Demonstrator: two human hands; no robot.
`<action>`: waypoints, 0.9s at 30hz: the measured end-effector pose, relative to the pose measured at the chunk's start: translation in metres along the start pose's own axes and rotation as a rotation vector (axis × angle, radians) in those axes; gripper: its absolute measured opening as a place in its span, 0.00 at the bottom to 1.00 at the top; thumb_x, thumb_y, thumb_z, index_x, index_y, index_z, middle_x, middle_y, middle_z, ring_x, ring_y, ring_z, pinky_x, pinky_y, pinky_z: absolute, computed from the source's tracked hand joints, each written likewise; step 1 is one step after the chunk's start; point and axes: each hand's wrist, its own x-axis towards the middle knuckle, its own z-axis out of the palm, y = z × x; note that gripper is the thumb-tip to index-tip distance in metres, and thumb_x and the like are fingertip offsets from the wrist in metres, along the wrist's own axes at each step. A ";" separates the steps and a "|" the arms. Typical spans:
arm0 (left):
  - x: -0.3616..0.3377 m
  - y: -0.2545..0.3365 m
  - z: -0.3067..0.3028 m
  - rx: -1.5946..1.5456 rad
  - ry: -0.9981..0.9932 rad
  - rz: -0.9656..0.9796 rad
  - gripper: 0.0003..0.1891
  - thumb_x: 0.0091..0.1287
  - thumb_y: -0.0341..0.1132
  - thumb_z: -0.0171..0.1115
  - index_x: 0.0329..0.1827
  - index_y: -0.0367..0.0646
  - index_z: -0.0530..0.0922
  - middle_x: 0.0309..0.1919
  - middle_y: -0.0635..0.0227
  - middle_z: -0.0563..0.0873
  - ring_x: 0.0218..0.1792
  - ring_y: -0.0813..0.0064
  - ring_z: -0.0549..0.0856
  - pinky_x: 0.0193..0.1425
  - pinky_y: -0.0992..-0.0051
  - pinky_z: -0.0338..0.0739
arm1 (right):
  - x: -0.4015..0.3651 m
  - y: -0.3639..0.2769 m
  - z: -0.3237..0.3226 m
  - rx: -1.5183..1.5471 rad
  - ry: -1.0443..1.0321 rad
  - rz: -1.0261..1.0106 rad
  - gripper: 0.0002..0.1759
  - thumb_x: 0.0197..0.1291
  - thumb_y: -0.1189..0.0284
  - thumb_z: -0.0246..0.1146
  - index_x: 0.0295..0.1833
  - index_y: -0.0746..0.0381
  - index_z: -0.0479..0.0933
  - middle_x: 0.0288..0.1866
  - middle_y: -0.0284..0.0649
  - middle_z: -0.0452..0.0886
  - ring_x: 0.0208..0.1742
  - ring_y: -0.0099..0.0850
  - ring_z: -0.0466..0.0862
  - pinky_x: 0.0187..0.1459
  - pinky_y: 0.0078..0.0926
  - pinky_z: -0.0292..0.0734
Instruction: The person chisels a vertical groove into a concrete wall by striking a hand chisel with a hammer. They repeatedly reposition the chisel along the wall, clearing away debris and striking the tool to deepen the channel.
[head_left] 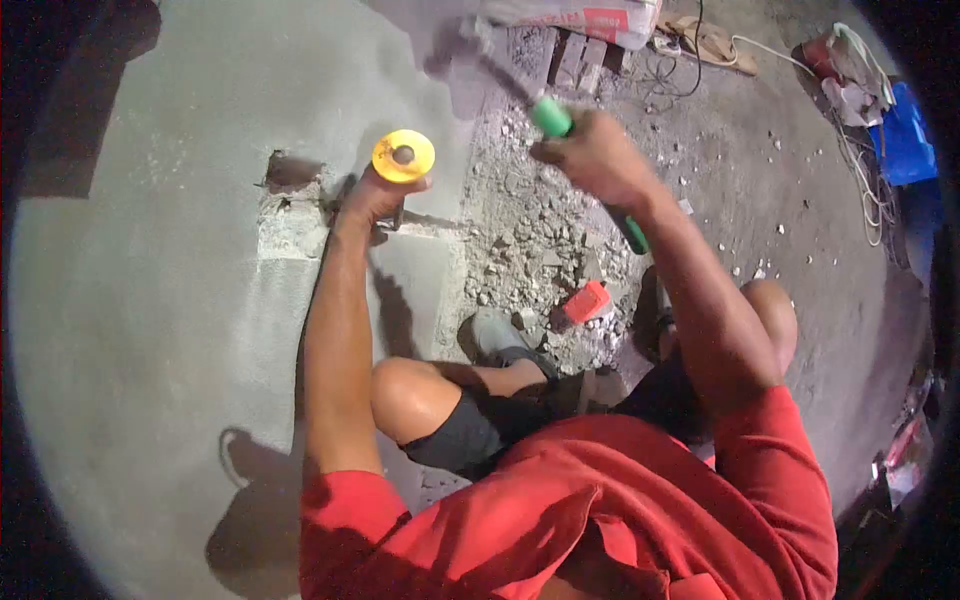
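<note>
Chisel [403, 156] and hammer [550, 117] at chipped grey wall [150, 300], rubble [530, 240] across concrete floor [760, 180]

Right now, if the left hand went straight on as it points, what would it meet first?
Likely the grey wall at the chipped groove; the left hand looks almost against it, depth unclear.

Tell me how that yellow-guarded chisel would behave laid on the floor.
The chisel, set to the wall under a hammer, is probably stiff and heavy for its size. Its round guard would likely make it roll in a curve. The left hand wraps it, so it seems easy to grip.
</note>
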 end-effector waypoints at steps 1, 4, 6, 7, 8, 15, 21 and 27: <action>-0.004 -0.004 0.001 -0.161 -0.027 0.084 0.27 0.52 0.38 0.79 0.54 0.41 0.79 0.46 0.73 0.84 0.48 0.77 0.80 0.55 0.73 0.74 | -0.001 -0.026 -0.019 0.042 0.073 -0.045 0.17 0.51 0.63 0.68 0.39 0.67 0.80 0.23 0.46 0.81 0.27 0.35 0.83 0.35 0.36 0.79; 0.001 -0.005 -0.003 -0.045 0.022 0.092 0.25 0.54 0.36 0.79 0.52 0.40 0.79 0.44 0.75 0.83 0.47 0.78 0.79 0.54 0.74 0.75 | -0.004 -0.088 -0.054 0.288 0.256 -0.255 0.14 0.54 0.64 0.67 0.31 0.66 0.78 0.18 0.39 0.79 0.19 0.28 0.80 0.27 0.31 0.76; 0.002 -0.007 -0.007 -0.028 -0.046 0.092 0.27 0.52 0.47 0.79 0.49 0.42 0.79 0.41 0.75 0.81 0.42 0.76 0.78 0.47 0.71 0.75 | -0.008 -0.090 -0.016 0.382 0.391 -0.245 0.11 0.57 0.66 0.64 0.38 0.64 0.78 0.23 0.45 0.83 0.25 0.33 0.84 0.29 0.33 0.78; 0.005 -0.013 -0.008 -0.031 -0.040 0.091 0.27 0.52 0.47 0.79 0.49 0.42 0.79 0.41 0.75 0.81 0.42 0.76 0.78 0.47 0.71 0.75 | -0.009 -0.053 0.014 0.235 0.263 -0.216 0.12 0.55 0.66 0.64 0.40 0.63 0.80 0.32 0.51 0.84 0.36 0.42 0.85 0.40 0.39 0.77; 0.014 -0.021 -0.008 -0.015 -0.047 0.128 0.28 0.52 0.46 0.79 0.50 0.41 0.79 0.41 0.75 0.81 0.42 0.76 0.78 0.48 0.71 0.75 | -0.010 -0.015 0.044 0.083 0.136 -0.205 0.14 0.54 0.66 0.63 0.43 0.63 0.81 0.42 0.57 0.85 0.47 0.50 0.85 0.51 0.45 0.77; 0.004 -0.006 0.015 -0.019 -0.062 0.159 0.26 0.54 0.42 0.78 0.53 0.41 0.78 0.43 0.76 0.82 0.43 0.77 0.78 0.51 0.72 0.75 | 0.000 -0.017 -0.023 -0.022 0.117 -0.081 0.17 0.52 0.62 0.67 0.38 0.66 0.81 0.27 0.50 0.83 0.31 0.40 0.86 0.38 0.39 0.79; 0.010 -0.027 -0.002 -0.177 -0.079 0.144 0.24 0.54 0.41 0.79 0.50 0.42 0.80 0.42 0.76 0.83 0.45 0.79 0.79 0.51 0.75 0.74 | 0.002 -0.066 -0.003 0.374 0.451 -0.314 0.17 0.62 0.63 0.60 0.27 0.64 0.78 0.23 0.41 0.81 0.26 0.33 0.83 0.32 0.32 0.76; 0.006 -0.020 0.020 0.038 0.023 0.114 0.28 0.54 0.42 0.78 0.56 0.41 0.78 0.48 0.72 0.84 0.48 0.75 0.80 0.55 0.72 0.75 | 0.003 0.018 0.014 -0.211 -0.129 -0.014 0.17 0.51 0.66 0.65 0.41 0.68 0.81 0.34 0.57 0.84 0.39 0.50 0.86 0.46 0.44 0.80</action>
